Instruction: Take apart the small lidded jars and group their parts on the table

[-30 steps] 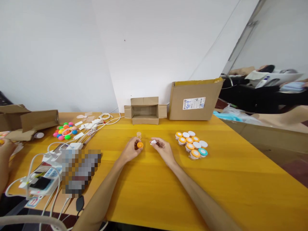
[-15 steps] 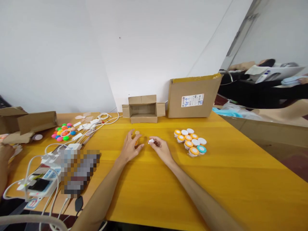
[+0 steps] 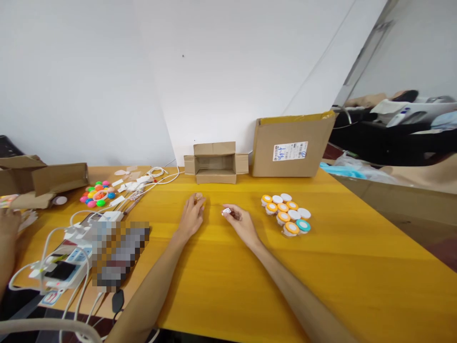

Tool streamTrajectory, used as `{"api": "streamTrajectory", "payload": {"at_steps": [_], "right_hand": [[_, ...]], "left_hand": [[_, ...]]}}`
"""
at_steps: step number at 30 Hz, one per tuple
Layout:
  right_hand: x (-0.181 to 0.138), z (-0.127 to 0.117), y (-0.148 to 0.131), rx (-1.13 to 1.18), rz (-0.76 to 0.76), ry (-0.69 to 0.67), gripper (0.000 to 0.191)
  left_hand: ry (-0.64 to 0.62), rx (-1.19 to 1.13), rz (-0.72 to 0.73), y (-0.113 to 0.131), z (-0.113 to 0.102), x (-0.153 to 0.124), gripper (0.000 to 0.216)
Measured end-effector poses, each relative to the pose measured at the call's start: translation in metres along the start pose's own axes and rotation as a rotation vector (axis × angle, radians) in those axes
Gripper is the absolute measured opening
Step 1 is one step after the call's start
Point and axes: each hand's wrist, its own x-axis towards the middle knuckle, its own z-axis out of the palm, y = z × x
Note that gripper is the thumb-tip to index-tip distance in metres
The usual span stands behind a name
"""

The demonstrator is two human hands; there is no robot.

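My left hand (image 3: 192, 216) is low over the table with its fingers curled down and drawn together. A small tan round piece (image 3: 199, 196) shows at its fingertips; what else lies under the fingers is hidden. To the right, my right hand (image 3: 240, 221) pinches a small white dotted piece (image 3: 226, 211) that looks like a die between thumb and fingers. Something dark reddish shows behind that thumb, too small to name. Right of my right hand stands a group of small clear tubs (image 3: 292, 228) with orange, white and teal lids.
An open small cardboard box (image 3: 216, 178) faces me at the wall, beside a large carton (image 3: 293, 157). Colourful balls (image 3: 98, 194), cables, a power strip (image 3: 76, 259) and a blurred-out device (image 3: 123, 257) lie left. Another person's hand (image 3: 9, 226) is at the far left, near an open box (image 3: 60, 178).
My left hand's fingers have closed together over the tan piece; the orange thing seen under them is now hidden. My right hand keeps its pinch. The whole view has shifted slightly.
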Motion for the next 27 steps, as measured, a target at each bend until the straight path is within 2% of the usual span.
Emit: {"api": "streamTrajectory", "payload": {"at_steps": [4, 11, 20, 27], "right_hand": [[-0.001, 0.000, -0.001, 0.050, 0.035, -0.008, 0.035], [-0.002, 0.000, -0.002, 0.141, 0.089, 0.000, 0.047], [-0.002, -0.001, 0.001, 0.117, 0.042, 0.008, 0.050], [-0.002, 0.000, 0.003, 0.071, 0.038, -0.014, 0.049]], "left_hand": [[0.028, 0.058, -0.086, 0.002, -0.003, -0.004, 0.052], [-0.028, 0.144, -0.189, 0.004, -0.014, -0.008, 0.065], [-0.047, 0.169, -0.191, 0.009, -0.022, -0.011, 0.058], [-0.072, 0.244, -0.117, 0.011, -0.026, -0.011, 0.044]]}}
